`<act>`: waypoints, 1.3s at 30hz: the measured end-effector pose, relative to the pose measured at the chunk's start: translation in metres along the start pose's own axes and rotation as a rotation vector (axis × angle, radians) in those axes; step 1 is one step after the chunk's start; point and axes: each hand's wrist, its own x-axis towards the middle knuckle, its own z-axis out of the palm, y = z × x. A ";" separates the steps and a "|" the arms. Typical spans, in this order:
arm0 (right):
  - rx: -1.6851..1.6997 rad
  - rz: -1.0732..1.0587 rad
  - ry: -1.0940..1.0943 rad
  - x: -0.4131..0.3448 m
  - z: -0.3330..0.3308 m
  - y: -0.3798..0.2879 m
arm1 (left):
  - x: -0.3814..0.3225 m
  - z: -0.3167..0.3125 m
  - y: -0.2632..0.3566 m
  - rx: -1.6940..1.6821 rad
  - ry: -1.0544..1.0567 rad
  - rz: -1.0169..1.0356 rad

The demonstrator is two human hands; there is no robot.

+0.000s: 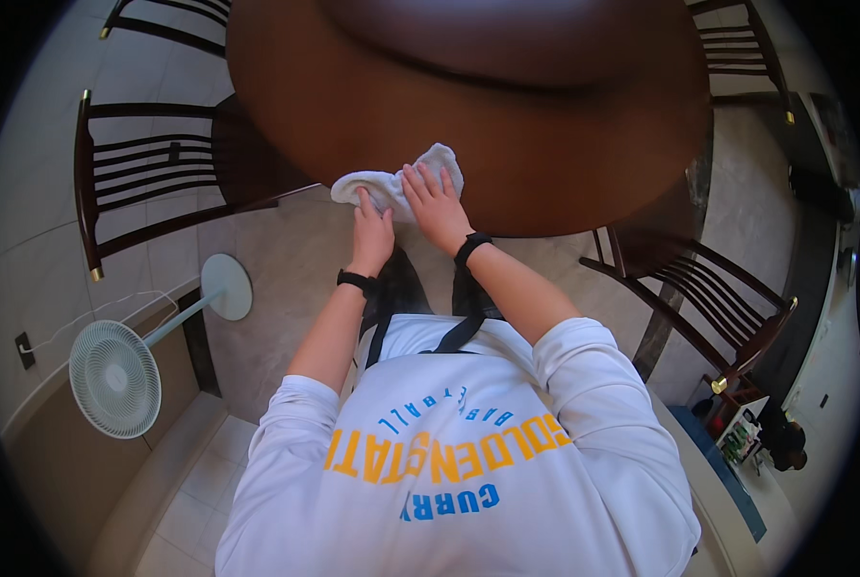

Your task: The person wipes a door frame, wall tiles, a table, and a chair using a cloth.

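A white cloth, bunched and folded, lies over the near edge of a round brown wooden table. My left hand grips the cloth's left part at the rim, with a finger over its top. Beside it, my right hand lies palm down on the right part, fingers stretched across the fabric and pressing it to the tabletop. Each wrist wears a black band. The underside of the cloth and the palms are hidden.
A raised round turntable covers the table's middle. Dark wooden chairs stand at left and right, with more farther back. A pale standing fan is at lower left, its cord running to a wall socket.
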 end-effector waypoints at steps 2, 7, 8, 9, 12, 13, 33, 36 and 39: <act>0.032 -0.006 -0.030 -0.024 -0.007 0.021 | -0.017 0.017 0.021 0.007 -0.017 -0.010; 0.069 0.049 -0.023 -0.081 -0.022 0.071 | -0.052 0.044 0.070 0.044 -0.204 0.016; 0.069 0.070 -0.034 -0.091 -0.026 0.080 | -0.058 0.057 0.066 0.042 -0.165 0.123; 0.063 0.090 -0.045 -0.099 -0.032 0.091 | -0.060 0.060 0.071 0.037 -0.166 0.136; 0.054 0.146 -0.110 -0.116 -0.050 0.110 | -0.063 0.059 0.081 0.098 -0.262 0.284; 0.102 0.171 -0.139 -0.118 -0.056 0.114 | -0.060 0.057 0.084 0.090 -0.259 0.296; 0.384 0.422 0.357 -0.160 -0.055 0.094 | -0.052 0.048 0.065 -0.045 0.050 0.332; 0.380 0.447 0.313 -0.193 -0.068 0.100 | -0.066 0.050 0.083 -0.069 0.106 0.462; 0.435 0.464 0.345 -0.235 -0.084 0.100 | -0.093 0.055 0.108 -0.119 0.150 0.458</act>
